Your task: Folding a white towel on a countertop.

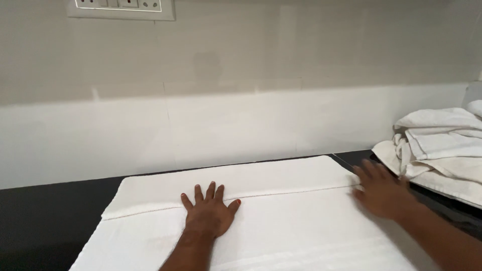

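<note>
Towel [281, 221] under both flat hands

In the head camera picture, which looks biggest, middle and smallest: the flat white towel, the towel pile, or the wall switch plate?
1. Flat white towel, biggest.
2. Pile of white towels.
3. Switch plate, smallest, though it is cut off by the picture edge and farther away.

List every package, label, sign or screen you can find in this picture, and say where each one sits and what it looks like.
No packages, labels, signs or screens are in view.
Nearest to one: a switch plate on the wall at the top left, a pale rectangle with small red marks, cut off by the picture's edge.
Everything else is plain: a white towel spread on the dark counter, and a pile of white towels at the right.
</note>
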